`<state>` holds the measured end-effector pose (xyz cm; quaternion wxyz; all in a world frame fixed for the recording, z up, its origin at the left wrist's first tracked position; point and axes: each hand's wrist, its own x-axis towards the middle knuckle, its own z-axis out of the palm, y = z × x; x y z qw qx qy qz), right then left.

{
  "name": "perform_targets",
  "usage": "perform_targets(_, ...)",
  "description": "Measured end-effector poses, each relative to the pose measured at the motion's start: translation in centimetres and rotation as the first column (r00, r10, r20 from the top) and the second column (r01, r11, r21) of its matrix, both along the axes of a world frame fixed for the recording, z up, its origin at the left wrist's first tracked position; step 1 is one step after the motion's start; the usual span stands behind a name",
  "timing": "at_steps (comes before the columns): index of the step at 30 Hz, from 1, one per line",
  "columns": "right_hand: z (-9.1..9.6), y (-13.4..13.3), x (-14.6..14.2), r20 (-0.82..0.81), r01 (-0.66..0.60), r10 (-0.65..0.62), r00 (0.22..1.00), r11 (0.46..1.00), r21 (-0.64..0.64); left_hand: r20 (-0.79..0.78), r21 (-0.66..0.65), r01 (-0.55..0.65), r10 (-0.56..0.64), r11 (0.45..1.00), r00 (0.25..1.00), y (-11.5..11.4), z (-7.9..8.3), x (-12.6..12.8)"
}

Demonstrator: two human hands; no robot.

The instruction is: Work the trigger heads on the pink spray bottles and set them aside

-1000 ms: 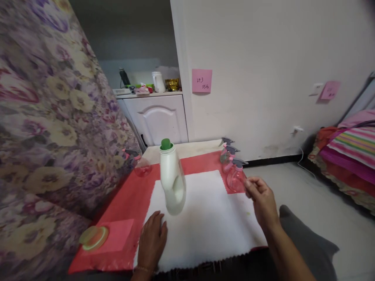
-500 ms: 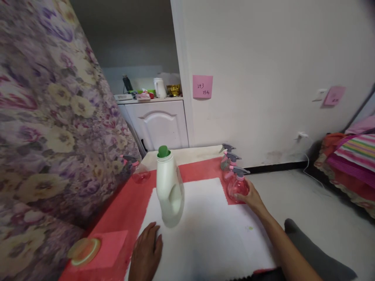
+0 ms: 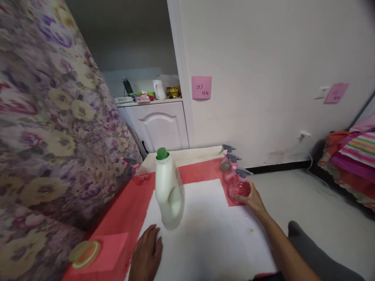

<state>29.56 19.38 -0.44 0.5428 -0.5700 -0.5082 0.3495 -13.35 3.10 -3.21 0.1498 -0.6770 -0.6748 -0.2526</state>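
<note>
My right hand is wrapped round the nearest of three pink spray bottles with grey trigger heads, at the right edge of the table. Two more spray bottles stand in a row just behind it. My left hand lies flat, fingers together, on the white cloth near the front edge. A white detergent jug with a green cap stands upright just beyond my left hand, not touched.
A red cloth covers the table under the white one. Another pink spray bottle stands at the back left by the floral curtain. A round green-orange lid sits on a pink cloth at front left. White wall behind; bedding at far right.
My right hand reached forward from above the cloth and closed on the nearest pink spray bottle. My left hand slid slightly toward me. The view shifted a little.
</note>
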Motion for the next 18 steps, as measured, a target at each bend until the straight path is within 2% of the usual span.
perform_targets(7, 1.5, -0.7, 1.6, -0.097, 0.131, -0.126, 0.987, 0.99, 0.047, 0.016, 0.019, -0.006, 0.005, 1.0, 1.0, 0.0, -0.1, 0.0)
perform_targets(12, 3.1, -2.4, 3.2, -0.083, 0.197, -0.192, 0.978, 0.979, 0.058, 0.013, 0.019, -0.005, 0.005, 1.0, 1.0, -0.1, -0.1, 0.1)
perform_targets(15, 3.3, -4.1, 2.3, -0.061, 0.138, -0.133, 0.989, 0.988, 0.075, 0.008, 0.035, -0.003, 0.002, 0.999, 1.0, -0.2, -0.1, 0.3)
perform_targets(18, 2.7, -6.2, -0.8, -0.007, 0.015, -0.015, 1.0, 0.992, 0.127, -0.008, 0.048, 0.0, 0.001, 0.999, 1.0, -0.3, -0.2, 0.5)
